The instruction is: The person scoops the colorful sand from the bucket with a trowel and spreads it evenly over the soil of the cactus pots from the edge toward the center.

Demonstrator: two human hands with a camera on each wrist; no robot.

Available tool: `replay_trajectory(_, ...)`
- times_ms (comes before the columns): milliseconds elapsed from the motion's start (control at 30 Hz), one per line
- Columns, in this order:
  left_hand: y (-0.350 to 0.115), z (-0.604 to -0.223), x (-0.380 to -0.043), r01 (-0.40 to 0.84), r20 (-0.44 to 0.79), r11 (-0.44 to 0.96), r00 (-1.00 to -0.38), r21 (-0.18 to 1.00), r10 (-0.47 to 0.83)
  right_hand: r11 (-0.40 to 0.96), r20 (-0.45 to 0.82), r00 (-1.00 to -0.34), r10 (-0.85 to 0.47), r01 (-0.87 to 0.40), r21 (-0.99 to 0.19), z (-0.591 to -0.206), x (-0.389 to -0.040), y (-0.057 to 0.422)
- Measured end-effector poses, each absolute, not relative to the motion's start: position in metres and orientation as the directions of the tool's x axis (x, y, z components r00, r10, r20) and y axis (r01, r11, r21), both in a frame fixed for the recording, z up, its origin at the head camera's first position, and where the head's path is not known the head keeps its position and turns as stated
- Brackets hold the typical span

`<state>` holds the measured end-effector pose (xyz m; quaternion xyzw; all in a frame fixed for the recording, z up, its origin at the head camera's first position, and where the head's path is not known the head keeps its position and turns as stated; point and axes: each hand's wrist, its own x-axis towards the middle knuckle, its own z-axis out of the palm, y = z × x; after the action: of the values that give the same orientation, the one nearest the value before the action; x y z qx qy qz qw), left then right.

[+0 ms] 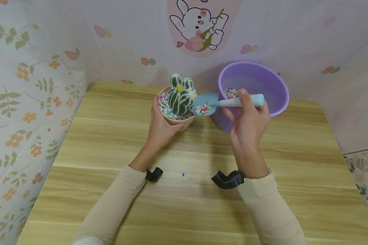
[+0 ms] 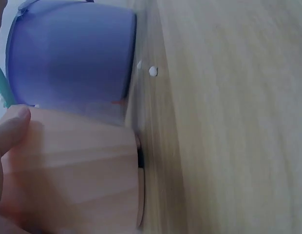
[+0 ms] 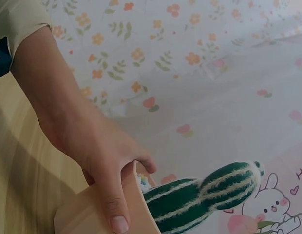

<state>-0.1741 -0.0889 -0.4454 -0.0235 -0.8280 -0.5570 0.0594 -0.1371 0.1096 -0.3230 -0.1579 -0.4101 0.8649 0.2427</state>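
Observation:
My left hand (image 1: 163,125) grips the side of a peach flower pot (image 1: 188,121), thumb at the front and fingers round the far left side. A green cactus (image 1: 181,100) with white fuzzy stripes and a yellow dot stands in it, among multicoloured pebbles (image 1: 164,105). In my right hand (image 1: 250,124) is a small blue garden trowel (image 1: 213,98), pinched by its pale handle. Its blade carries coloured pebbles and meets the pot's right rim beside the cactus. The right wrist view shows the left thumb (image 3: 117,214) against the pot and the tall cactus (image 3: 190,200).
A purple bucket (image 1: 279,90) stands tilted-looking behind the right hand, with more coloured pebbles (image 1: 230,92) inside. A blue pebble (image 1: 183,174) and a few white ones (image 2: 153,71) lie loose on the wooden table (image 1: 110,143). A patterned curtain (image 1: 125,37) hangs behind.

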Motion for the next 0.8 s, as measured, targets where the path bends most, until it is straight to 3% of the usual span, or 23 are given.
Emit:
replay_trajectory(300,-0.099,-0.446,-0.181,0.126,0.116,0.303,-0.992,0.945,0.052,-0.506,-0.058,-0.819,0.571,-0.296,-0.810,-0.321,-0.140,0.104)
replay_trajectory(800,-0.078,-0.446,-0.174,0.131,0.186,0.387,-0.977,0.913,-0.107,-0.464,0.013,-0.818,0.575,-0.339,-0.819,-0.321,-0.139,0.100)
